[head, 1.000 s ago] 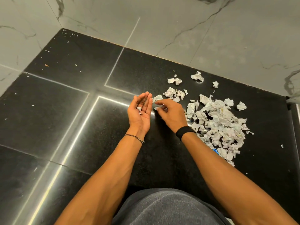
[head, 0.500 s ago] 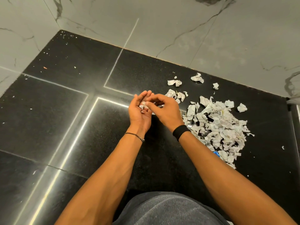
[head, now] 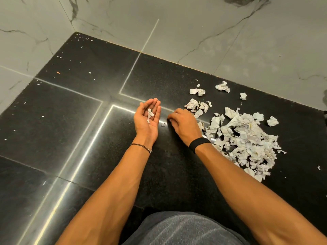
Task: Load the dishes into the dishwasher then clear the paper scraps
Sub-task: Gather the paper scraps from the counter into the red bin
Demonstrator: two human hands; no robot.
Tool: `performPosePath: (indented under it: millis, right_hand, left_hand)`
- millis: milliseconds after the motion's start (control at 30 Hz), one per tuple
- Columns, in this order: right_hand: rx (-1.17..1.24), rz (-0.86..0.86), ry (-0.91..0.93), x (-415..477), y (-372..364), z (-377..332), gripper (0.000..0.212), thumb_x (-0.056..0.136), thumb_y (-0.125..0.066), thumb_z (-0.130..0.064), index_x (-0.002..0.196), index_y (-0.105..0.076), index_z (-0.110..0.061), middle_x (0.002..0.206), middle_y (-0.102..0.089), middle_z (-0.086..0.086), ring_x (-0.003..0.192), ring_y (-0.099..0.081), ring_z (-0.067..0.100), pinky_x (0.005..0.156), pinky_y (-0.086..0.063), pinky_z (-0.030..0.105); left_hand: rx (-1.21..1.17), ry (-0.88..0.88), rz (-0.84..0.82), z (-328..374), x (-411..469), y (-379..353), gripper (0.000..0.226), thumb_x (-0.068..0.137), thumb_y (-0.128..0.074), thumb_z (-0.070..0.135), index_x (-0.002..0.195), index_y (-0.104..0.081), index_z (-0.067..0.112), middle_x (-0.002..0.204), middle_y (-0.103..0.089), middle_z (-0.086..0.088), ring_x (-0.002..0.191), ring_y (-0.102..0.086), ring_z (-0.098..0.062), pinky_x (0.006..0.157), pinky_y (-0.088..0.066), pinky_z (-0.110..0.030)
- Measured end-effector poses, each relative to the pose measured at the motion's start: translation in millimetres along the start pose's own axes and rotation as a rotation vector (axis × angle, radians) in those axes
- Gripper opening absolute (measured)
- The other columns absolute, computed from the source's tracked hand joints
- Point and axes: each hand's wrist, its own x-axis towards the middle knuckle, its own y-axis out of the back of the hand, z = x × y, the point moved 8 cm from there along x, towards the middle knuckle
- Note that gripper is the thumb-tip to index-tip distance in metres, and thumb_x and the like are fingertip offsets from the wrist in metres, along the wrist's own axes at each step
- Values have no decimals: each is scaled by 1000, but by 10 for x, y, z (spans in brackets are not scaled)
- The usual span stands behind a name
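On the black floor [head: 88,124], the left hand [head: 147,121] lies palm-up, fingers straight and together, with small scraps [head: 150,114] resting on them. A tiny scrap [head: 163,124] lies just beside the curled fingertips of the right hand [head: 184,126]; I cannot tell whether they pinch anything. The scrap pile [head: 247,140] lies beyond its wrist.

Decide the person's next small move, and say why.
Probably the right hand should pinch the tiny scrap on the floor just off its fingertips and drop it into the left hand. That hand lies palm up with a few scraps in it, serving as the collector, and this stray lies closer than the pile to the right.
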Motion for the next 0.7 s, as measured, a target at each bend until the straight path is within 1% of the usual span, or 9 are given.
performPosePath:
  millis: [100,167,233,300,367,467,533,600,700]
  right_hand:
    - [265,131,-217,-143,186,168,11,93,-67,-11,100,-76,-13,95,-71,0,91,-64,16,85,-50,28]
    - [487,217,-308,-172,344,187,12,92,-70,-14,102,-76,-15,98,-73,-6,91,-67,7,87,-54,24]
    - [637,221,-267,-103,451,35,13,92,-72,-13,105,-76,-14,100,-75,-7,94,-69,6,88,-56,24]
    - [705,212,-213,-35,518,-124,15,92,-72,-12,107,-76,-12,103,-75,-6,96,-70,8,89,-57,25]
    - [705,250,-216,-22,531,-135,16,93,-70,-9,107,-75,-12,104,-75,-5,96,-70,7,88,-56,24]
    - [623,294,-266,-94,430,-19,13,92,-68,-8,103,-75,-13,98,-74,-6,91,-68,7,83,-56,22]
    - [556,181,-287,-158,189,16,18,90,-69,-9,106,-74,-15,101,-72,-4,90,-67,10,84,-56,29]
    - [418,14,-226,-221,-52,-53,25,88,-71,-12,113,-73,-15,105,-69,1,94,-64,17,86,-56,37]
    - [198,-28,-58,-260,-170,-164,18,91,-68,-14,108,-75,-14,100,-66,5,94,-59,25,83,-51,43]
  left_hand:
    - [36,14,-11,-69,-22,-34,31,105,-52,27,111,-68,1,120,-72,-19,113,-71,-28,94,-58,-34]
    - [56,41,-34,-161,-38,-87,33,105,-52,28,115,-67,1,120,-72,-19,113,-71,-27,95,-58,-35]
    - [78,78,-57,-259,-58,-150,35,105,-51,31,116,-68,2,119,-73,-17,113,-71,-26,99,-56,-37]
    - [61,110,-68,-335,-66,-196,38,105,-48,34,112,-70,4,117,-73,-16,115,-68,-29,106,-51,-42]
    - [-17,123,-80,-329,-80,-233,40,106,-44,33,110,-70,3,119,-71,-18,116,-67,-30,106,-51,-41]
    - [-89,106,-85,-196,-56,-203,40,108,-41,29,110,-68,-1,118,-72,-19,111,-71,-30,96,-58,-37]
    - [-75,75,-72,-69,-24,-124,40,108,-41,27,108,-69,-1,117,-73,-19,111,-71,-30,97,-57,-37]
    - [-45,57,-61,24,-10,-63,41,108,-40,28,107,-69,-1,117,-73,-19,112,-71,-30,99,-56,-37]
    - [0,53,-68,72,-19,-37,42,109,-40,30,109,-69,-1,115,-74,-18,113,-71,-29,100,-56,-37]
